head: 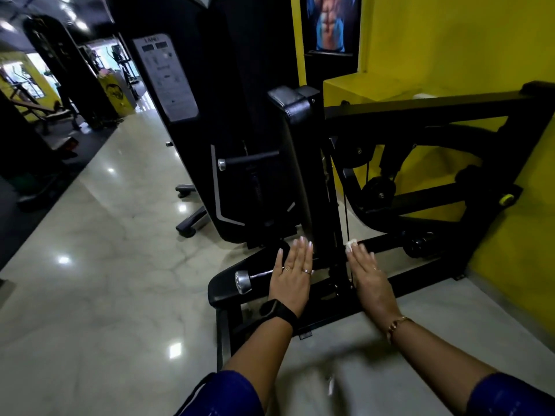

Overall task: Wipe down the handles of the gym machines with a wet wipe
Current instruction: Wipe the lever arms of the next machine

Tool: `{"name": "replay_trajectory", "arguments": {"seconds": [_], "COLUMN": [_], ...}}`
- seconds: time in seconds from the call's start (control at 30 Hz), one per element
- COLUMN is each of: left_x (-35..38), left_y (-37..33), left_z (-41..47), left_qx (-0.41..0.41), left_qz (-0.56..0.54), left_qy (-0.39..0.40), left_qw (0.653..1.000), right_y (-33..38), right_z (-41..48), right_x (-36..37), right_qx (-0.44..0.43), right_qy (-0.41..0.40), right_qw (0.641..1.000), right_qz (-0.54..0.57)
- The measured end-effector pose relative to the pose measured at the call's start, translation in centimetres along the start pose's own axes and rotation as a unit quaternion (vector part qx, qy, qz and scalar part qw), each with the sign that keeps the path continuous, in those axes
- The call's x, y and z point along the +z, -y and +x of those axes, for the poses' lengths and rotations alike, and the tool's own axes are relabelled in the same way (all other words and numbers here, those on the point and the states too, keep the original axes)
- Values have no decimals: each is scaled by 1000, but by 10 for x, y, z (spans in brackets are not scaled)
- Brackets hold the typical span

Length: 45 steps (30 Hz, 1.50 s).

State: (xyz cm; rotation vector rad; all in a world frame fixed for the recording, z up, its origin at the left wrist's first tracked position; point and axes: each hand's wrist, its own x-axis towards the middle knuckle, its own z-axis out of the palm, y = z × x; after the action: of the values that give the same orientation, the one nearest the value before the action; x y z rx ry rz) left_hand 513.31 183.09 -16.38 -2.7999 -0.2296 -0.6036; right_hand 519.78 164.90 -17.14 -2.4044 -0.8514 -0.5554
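so I've got my left hand (292,274) lying flat and relaxed on the chrome-capped handle (244,280), probably to steady it, and my right hand (368,274) flat-fingered too, pressing the bunched wet wipe (350,246) against the frame bar (387,244), ready to rub

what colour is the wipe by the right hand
White. The wet wipe shows at the fingertips of the right hand in the head view.
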Motion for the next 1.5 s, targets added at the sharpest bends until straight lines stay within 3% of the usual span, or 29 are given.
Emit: {"name": "replay_trajectory", "arguments": {"seconds": [0.2,0.43,0.7,0.9,1.13,1.33,1.4,1.5], "left_x": [-1,0,4,2,-2,-3,-5,-17], "left_y": [5,21,28,42,46,62,65,61], "left_z": [-4,-14,-21,-29,-33,-40,-42,-42], "left_qx": [-8,6,-6,-14,-31,-72,-75,-90], "left_qz": [29,14,2,-13,31,50,38,19], "left_qy": [-35,-112,-124,-120,-83,0,-10,-15], "left_qw": [999,994,992,993,996,996,996,996], "right_y": [47,16,69,34,89,70,66,86], "right_z": [1,3,6,13,3,19,15,7], "right_x": [14,4,19,5,24,19,18,24], "right_qx": [-144,-35,-186,-45,-146,-11,27,-6], "right_qy": [36,21,61,10,52,42,32,27], "right_qw": [989,999,981,999,987,997,996,996], "right_qz": [5,-9,11,-4,36,66,73,82]}}
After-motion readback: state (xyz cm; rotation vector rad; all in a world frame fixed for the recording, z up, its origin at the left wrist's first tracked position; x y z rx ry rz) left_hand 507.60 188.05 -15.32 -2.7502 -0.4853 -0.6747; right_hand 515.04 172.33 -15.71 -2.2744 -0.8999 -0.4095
